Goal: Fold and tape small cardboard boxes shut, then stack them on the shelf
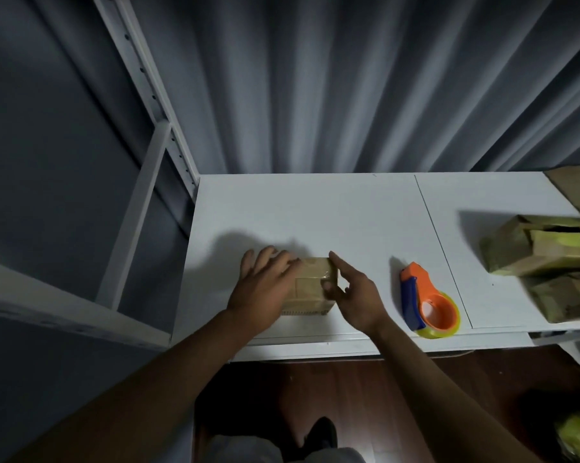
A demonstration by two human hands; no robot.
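Observation:
A small brown cardboard box (310, 285) with clear tape across its top sits near the front of the white table (315, 212). My left hand (263, 289) lies flat over the box's left side, fingers straight. My right hand (352, 292) touches the box's right edge, index finger stretched along the top corner and thumb against the side. An orange and blue tape dispenser (427, 300) with a yellowish roll lies on the table to the right of my right hand.
Several flat or unfolded cardboard boxes (546, 259) are piled at the table's right end. A white metal shelf frame (141, 182) stands to the left. Grey curtains hang behind the table. Dark wood floor and my shoe show below the front edge.

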